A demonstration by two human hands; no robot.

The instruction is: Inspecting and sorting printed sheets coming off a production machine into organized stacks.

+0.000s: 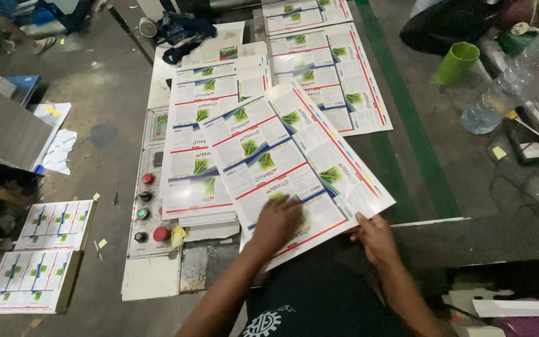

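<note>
Top printed sheet (282, 156) is white with green plant pics, red lines and blue-green swooshes — control panel (148, 187) has red, green and black buttons, plus a lime-green cup (455, 62).

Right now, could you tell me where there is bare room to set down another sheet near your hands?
Bare floor lies left of the control panel, up to the two stacks of sheets. A bare strip follows the green line, right of the tilted sheet. Crowded: the pile under the left hand and right hand, and around the bottle.
</note>
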